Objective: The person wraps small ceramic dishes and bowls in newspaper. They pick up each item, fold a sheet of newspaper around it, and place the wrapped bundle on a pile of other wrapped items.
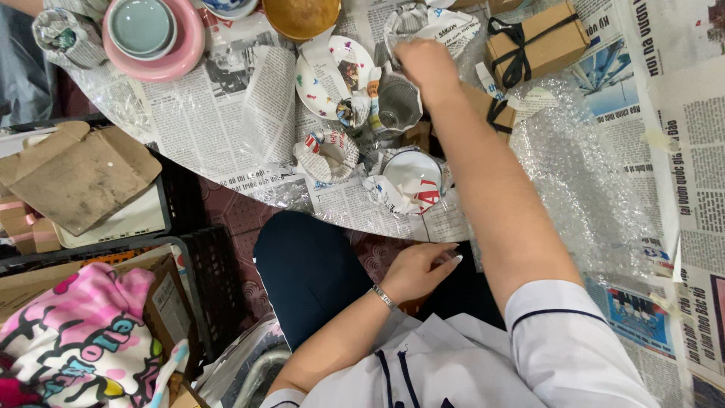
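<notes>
White sleeves sit nearest, and the left hand (419,268), with a bracelet at the wrist, rests loosely curled on the lap, grasping nothing. Farther off, the right hand (427,64) reaches across the newspaper-covered counter (211,121); its fingers close on crumpled newspaper (411,23) just beyond a small metal cup (396,106). Near the counter's edge lies a white bowl (411,177) in a paper wrap. A ribbon-tied cardboard box (540,38) sits far right, and a pink plate (162,41) far left.
</notes>
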